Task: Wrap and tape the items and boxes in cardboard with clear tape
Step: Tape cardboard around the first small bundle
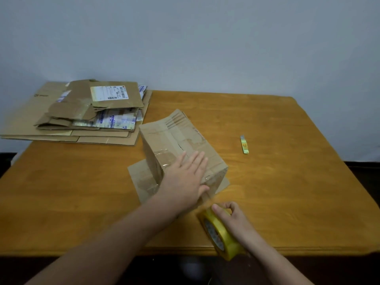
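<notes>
A cardboard-wrapped box [174,140] lies in the middle of the wooden table, with loose cardboard flaps spread under it and clear tape across its near end. My left hand [185,177] presses flat on the box's near top, fingers straight. My right hand [232,217] grips a yellowish roll of clear tape [221,233] near the table's front edge, just right of the box. A strip of tape runs from the roll up to the box's near corner.
A pile of flattened cardboard boxes [82,112] with shipping labels sits at the table's back left. A small yellow utility knife [244,144] lies to the right of the box. The table [287,182] ends at a front edge close to the tape roll.
</notes>
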